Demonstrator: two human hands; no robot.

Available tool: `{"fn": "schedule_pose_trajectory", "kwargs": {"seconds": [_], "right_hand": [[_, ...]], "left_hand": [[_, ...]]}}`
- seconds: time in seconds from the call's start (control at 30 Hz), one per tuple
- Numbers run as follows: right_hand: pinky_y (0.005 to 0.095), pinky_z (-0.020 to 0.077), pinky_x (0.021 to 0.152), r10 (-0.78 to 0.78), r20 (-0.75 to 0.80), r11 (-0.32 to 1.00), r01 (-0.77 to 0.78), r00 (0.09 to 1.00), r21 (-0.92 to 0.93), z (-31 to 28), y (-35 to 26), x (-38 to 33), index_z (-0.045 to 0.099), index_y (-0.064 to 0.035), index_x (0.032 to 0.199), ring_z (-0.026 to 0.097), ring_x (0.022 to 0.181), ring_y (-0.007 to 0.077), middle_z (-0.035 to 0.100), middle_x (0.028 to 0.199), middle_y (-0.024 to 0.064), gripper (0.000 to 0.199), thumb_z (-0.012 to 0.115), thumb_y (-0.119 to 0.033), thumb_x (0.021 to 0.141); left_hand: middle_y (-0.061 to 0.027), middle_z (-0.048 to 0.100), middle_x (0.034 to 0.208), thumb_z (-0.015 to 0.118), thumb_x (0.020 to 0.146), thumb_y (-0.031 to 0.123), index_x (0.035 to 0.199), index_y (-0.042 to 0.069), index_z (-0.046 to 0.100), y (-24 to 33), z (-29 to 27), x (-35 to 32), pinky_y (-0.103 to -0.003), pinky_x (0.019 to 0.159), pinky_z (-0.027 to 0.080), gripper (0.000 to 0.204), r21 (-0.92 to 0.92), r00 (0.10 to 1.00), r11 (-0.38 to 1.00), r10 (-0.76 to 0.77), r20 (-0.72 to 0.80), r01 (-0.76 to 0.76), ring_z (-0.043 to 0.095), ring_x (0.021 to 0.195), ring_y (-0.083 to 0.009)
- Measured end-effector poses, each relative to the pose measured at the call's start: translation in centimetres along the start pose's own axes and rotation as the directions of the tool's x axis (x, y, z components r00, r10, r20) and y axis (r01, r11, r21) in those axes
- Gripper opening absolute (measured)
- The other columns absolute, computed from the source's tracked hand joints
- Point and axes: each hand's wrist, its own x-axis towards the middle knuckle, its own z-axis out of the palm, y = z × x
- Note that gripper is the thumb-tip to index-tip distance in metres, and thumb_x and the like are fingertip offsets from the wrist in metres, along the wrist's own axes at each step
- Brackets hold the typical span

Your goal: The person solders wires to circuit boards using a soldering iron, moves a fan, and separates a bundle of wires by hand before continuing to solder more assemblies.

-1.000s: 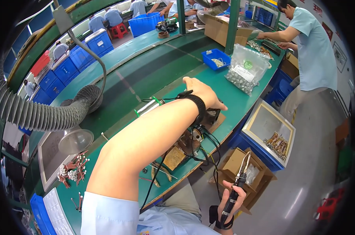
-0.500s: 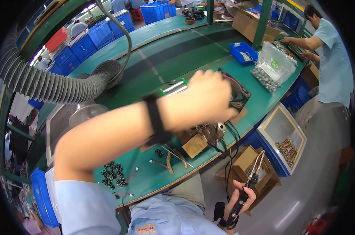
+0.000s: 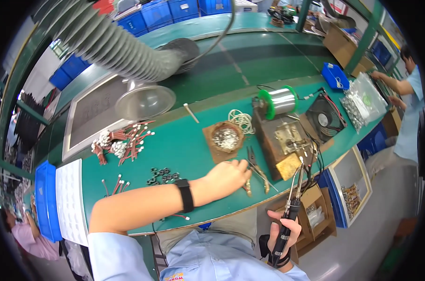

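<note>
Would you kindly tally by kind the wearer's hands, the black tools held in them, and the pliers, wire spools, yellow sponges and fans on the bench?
Hands, left hand and right hand: 2
Black tool, held in the right hand: 1
Pair of pliers: 1
Green-ended wire spool: 1
Yellow sponge: 1
Fan: 1
Total: 7

black two-pronged tool (image 3: pixel 293 210) | slanted, prongs upward | pliers (image 3: pixel 251 156) | lying on green table (image 3: pixel 177 136)
</note>
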Motion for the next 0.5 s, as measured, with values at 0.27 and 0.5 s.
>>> {"fn": "schedule_pose_trajectory", "kwargs": {"seconds": [0.27, 0.5], "right_hand": [[0.0280, 0.0471, 0.066, 0.184, 0.046, 0.955, -0.190, 0.982, 0.227, 6.5, 0.2, 3.7, 0.048, -0.0052, 0.103, 0.062, 0.071, 0.0190, 0.064, 0.078, 0.0112, 0.025, 0.060, 0.002, 0.082], [0.0244, 0.0457, 0.067, 0.396, 0.303, 0.877, -0.455, 0.867, 0.154, 10.9, -1.0, 4.9, 0.051, -0.0037, 0.103, 0.059, 0.073, 0.0119, 0.059, 0.078, 0.0056, 0.023, 0.062, 0.000, 0.083]], "left_hand": [[-0.0147, 0.054, 0.102, 0.060, 0.070, 0.001, 0.091, 0.002, 0.056, -0.4, -9.5, -9.4, -0.037, 0.069, 0.052, 0.022, -0.247, 0.920, 0.919, -0.352, -0.172, 0.306, 0.059, 0.088, -0.0306], [-0.0142, 0.056, 0.112, 0.060, 0.069, -0.007, 0.102, 0.002, 0.060, 2.8, -5.0, -23.6, -0.035, 0.073, 0.050, 0.033, -0.262, 0.690, 0.729, -0.684, -0.237, 0.632, 0.058, 0.092, -0.0286]]}}
